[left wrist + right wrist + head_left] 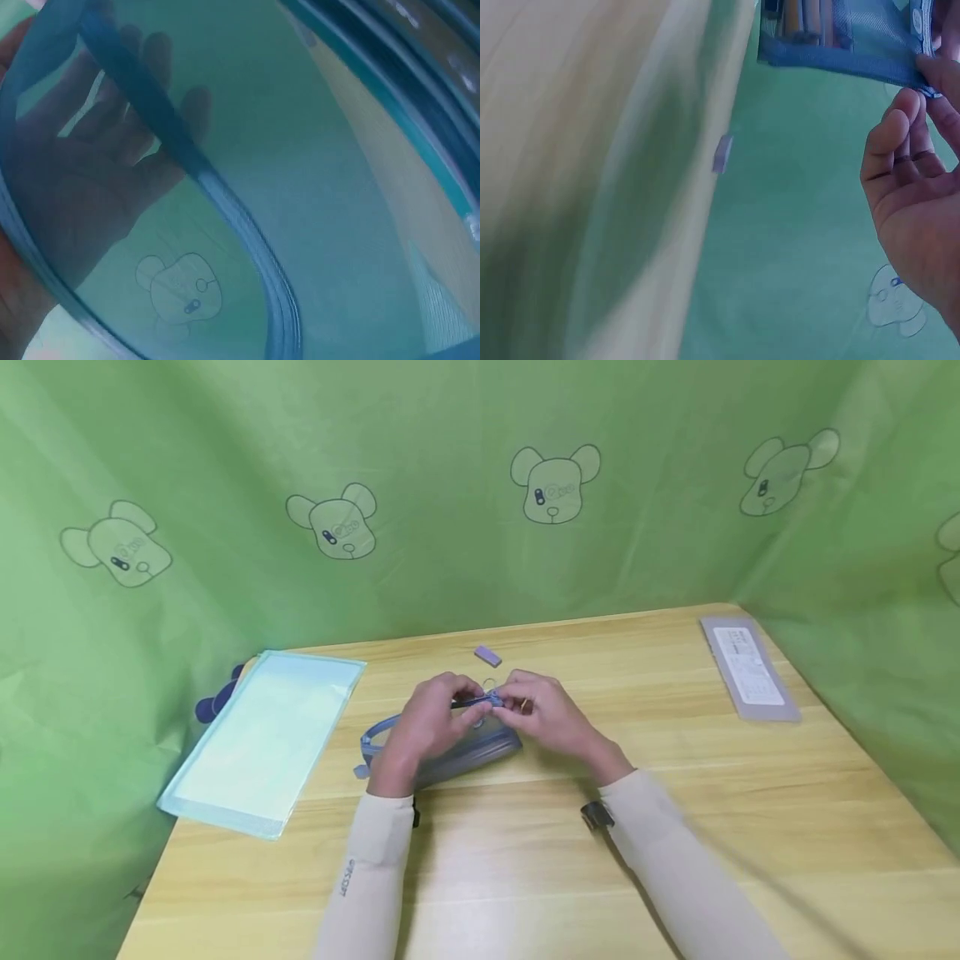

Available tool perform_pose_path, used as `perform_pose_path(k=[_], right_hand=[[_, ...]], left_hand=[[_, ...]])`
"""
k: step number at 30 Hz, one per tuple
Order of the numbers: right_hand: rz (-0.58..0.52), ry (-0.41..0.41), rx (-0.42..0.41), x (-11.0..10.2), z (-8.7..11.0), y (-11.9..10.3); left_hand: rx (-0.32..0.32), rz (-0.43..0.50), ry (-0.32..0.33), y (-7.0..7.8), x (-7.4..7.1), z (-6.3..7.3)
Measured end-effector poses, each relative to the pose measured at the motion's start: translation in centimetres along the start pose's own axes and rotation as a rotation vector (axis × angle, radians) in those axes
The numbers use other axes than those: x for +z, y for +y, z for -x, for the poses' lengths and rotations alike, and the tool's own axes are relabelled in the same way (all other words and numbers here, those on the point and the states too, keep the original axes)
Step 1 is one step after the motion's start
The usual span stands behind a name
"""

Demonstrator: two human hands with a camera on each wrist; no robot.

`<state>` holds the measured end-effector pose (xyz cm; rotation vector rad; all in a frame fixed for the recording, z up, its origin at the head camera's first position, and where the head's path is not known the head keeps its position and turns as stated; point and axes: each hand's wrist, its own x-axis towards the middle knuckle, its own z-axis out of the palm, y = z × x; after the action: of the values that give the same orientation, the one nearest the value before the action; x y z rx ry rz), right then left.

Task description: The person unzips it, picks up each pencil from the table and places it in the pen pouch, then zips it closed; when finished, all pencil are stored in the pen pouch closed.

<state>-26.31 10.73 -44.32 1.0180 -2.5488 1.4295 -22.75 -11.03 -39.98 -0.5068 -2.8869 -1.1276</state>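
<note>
A blue see-through pencil case (468, 758) with blue zip edging sits near the middle of the table, under my hands. My left hand (431, 718) pinches its upper edge between thumb and fingers. Close beside it, my right hand (551, 714) pinches the same edge at the right end. In the right wrist view, thumb and fingers of the right hand (922, 202) hold a corner of the pencil case (840, 64), and long pen-like items show inside. The left wrist view shows the left hand (82, 165) through the translucent pencil case (300, 187); its fingertip contact is unclear there.
A small purple block (487, 656) lies just beyond the hands. At the left edge is a pale blue clear folder (262, 743), with a dark blue object (217, 697) behind it. A flat mauve piece with a white label (750, 668) lies far right. Green curtains (450, 577) enclose the table.
</note>
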Motion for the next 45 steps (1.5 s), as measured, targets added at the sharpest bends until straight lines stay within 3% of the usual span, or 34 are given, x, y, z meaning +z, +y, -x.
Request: perform_pose_path(k=[6,14,19,33,36,41,45], right_hand=[[0.048,-0.042,-0.074,0.4,-0.1,-1.3],[0.063,-0.067,-0.117,0.8,0.2,-1.6],[0.051,-0.066,-0.072,1.0,0.2,-1.8],[0.013,-0.002,0.049,1.8,-0.1,-2.2],[0.021,0.015,0.058,1.9,0.0,-2.1],[0.057,0.047,0.078,1.7,-0.1,-1.9],[0.089,0.056,0.063,1.5,-0.1,-1.8]], left_hand=[[-0.01,0.121,0.091,0.0,-0.1,0.2],[0.07,0.242,0.06,0.1,-0.3,0.3],[0.116,0.225,0.038,0.2,-0.2,0.3],[0.133,0.022,0.074,1.5,-0.4,0.6],[0.111,0.004,0.097,1.7,-0.4,0.6],[-0.012,-0.003,0.204,1.5,-0.5,0.7],[-0.095,0.012,0.21,1.5,-0.6,0.8]])
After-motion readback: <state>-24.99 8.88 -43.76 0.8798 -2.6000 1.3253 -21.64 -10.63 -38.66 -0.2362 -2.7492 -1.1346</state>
